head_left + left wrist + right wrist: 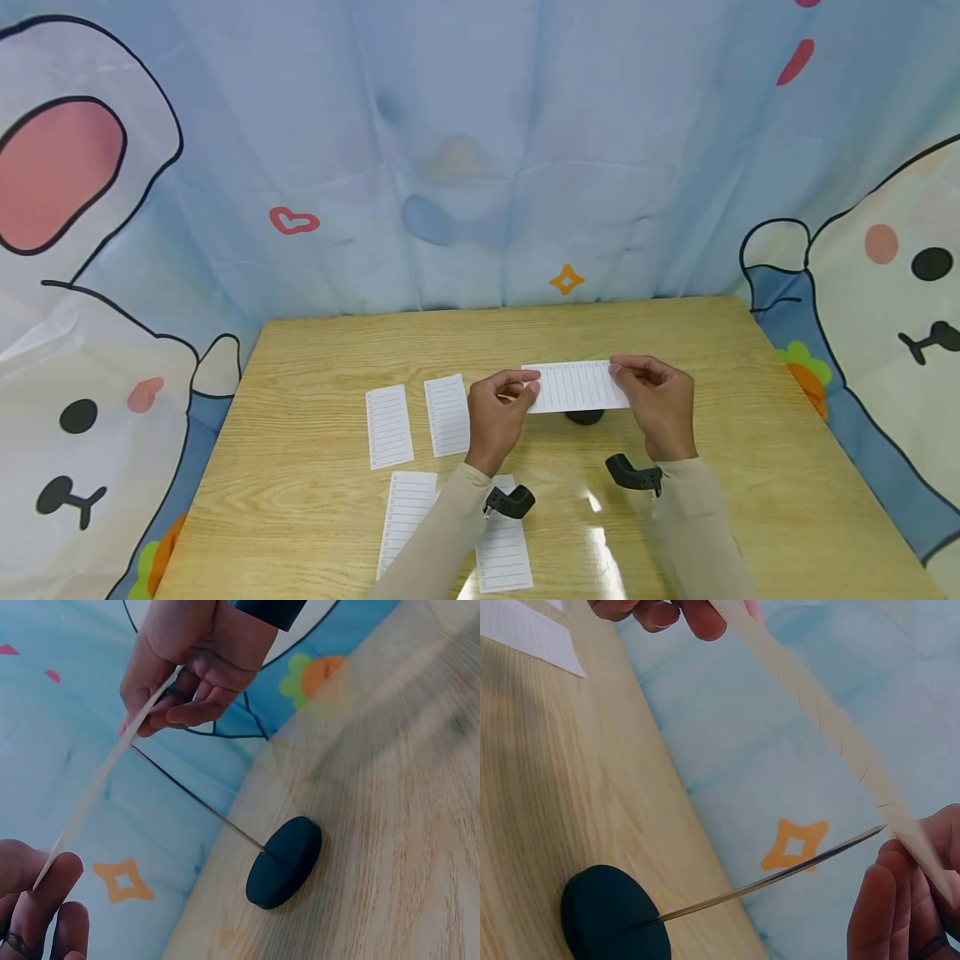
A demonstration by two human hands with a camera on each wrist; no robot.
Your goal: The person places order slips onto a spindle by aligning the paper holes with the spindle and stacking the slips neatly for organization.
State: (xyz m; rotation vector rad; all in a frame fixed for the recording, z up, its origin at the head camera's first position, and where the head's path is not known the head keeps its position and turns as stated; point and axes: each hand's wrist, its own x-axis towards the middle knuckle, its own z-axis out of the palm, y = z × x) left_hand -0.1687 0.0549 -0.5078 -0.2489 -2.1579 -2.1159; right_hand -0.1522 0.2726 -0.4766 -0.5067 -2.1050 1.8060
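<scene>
Both hands hold a white lined paper slip by its short ends, stretched sideways above a bill spike with a round black base. My left hand pinches the left end; my right hand pinches the right end. In the right wrist view, the thin metal rod rises from the base at a slant, its pointed tip beside the slip's underside near the right fingers. Whether the tip touches the paper I cannot tell. From the head view the rod is hidden behind the slip.
Several similar slips lie on the wooden table: one at far left, another beside the left hand, and two nearer, partly under the left forearm. A printed blue curtain hangs behind the table.
</scene>
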